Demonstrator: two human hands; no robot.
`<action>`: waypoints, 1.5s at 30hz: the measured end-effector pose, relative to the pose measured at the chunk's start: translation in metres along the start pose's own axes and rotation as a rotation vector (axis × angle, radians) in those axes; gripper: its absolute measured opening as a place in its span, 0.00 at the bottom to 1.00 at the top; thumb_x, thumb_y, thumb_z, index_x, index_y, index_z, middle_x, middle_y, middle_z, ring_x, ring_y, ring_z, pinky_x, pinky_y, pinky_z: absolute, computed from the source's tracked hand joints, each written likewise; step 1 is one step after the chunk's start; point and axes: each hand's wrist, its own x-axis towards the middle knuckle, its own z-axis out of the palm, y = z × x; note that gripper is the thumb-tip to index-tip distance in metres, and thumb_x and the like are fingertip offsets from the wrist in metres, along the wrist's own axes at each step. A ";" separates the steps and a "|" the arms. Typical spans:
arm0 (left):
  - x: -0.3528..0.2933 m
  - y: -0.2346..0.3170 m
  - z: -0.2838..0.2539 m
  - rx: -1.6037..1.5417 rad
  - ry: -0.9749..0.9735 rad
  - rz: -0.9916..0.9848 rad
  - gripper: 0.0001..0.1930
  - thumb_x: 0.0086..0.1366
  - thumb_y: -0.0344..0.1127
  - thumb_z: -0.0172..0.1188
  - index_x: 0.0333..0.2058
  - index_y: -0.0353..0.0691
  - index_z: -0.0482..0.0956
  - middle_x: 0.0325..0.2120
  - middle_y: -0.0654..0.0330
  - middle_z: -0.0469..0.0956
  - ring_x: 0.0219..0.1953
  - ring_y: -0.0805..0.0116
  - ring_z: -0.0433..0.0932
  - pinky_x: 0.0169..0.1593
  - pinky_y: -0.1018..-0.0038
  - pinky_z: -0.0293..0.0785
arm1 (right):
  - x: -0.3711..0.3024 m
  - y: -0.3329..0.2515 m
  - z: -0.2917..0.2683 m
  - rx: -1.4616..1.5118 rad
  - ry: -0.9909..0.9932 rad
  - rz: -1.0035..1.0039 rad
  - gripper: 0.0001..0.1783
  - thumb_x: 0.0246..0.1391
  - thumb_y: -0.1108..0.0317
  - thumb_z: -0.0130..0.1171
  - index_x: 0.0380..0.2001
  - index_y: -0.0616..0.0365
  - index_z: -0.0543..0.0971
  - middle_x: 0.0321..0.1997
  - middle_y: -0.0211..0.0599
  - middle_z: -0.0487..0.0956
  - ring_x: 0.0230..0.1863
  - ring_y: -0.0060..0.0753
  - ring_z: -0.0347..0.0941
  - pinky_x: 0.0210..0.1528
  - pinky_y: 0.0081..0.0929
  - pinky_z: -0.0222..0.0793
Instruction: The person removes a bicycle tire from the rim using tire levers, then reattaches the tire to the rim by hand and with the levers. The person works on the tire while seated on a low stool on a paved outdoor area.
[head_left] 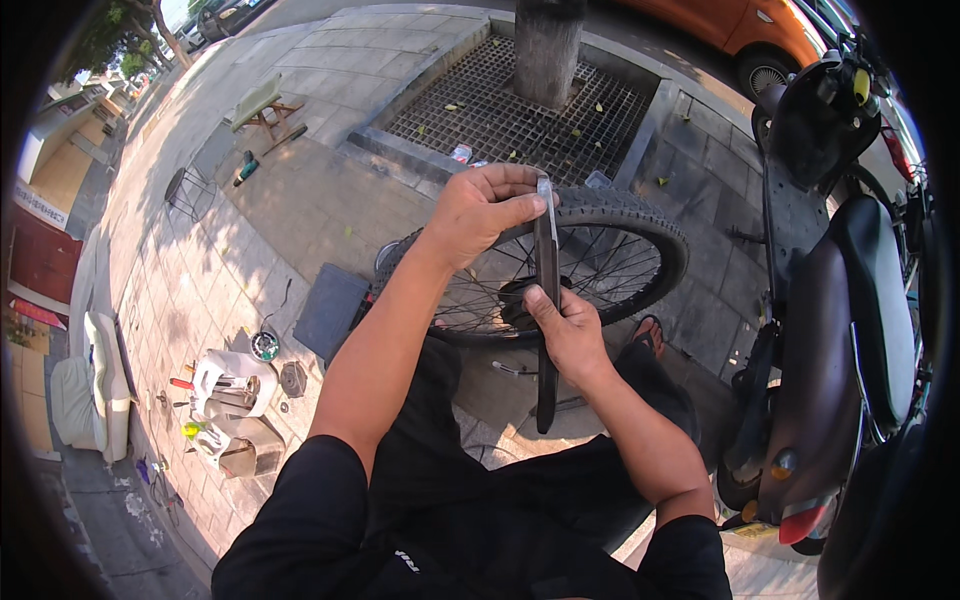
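My left hand (480, 215) pinches the silvery upper end of a long, flat black bar-like piece (545, 255), with its thumb pressed along it. Lower down, my right hand (572, 335) is closed around the same piece, thumb on its face. The piece hangs almost upright and tapers to a rounded dark bottom; its exact kind is not clear. Just beyond it leans a spoked bicycle wheel (660, 232) with a knobby black tyre, partly hidden by my hands. A dark hub sits behind my right thumb.
A white cut-open container (235, 370) of tools is at left, near a dark case (332, 308). Farther off are a green drill (245, 167) and a small stool (262, 105). A tree grate (450, 110) lies ahead. A parked scooter (810, 370) blocks the right.
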 end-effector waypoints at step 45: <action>0.004 0.024 -0.004 1.206 0.176 -0.073 0.30 0.59 0.52 0.77 0.53 0.36 0.85 0.47 0.43 0.86 0.51 0.46 0.85 0.56 0.60 0.78 | -0.015 0.010 -0.041 0.077 0.014 0.224 0.30 0.76 0.41 0.51 0.37 0.61 0.81 0.23 0.29 0.75 0.18 0.21 0.67 0.18 0.20 0.63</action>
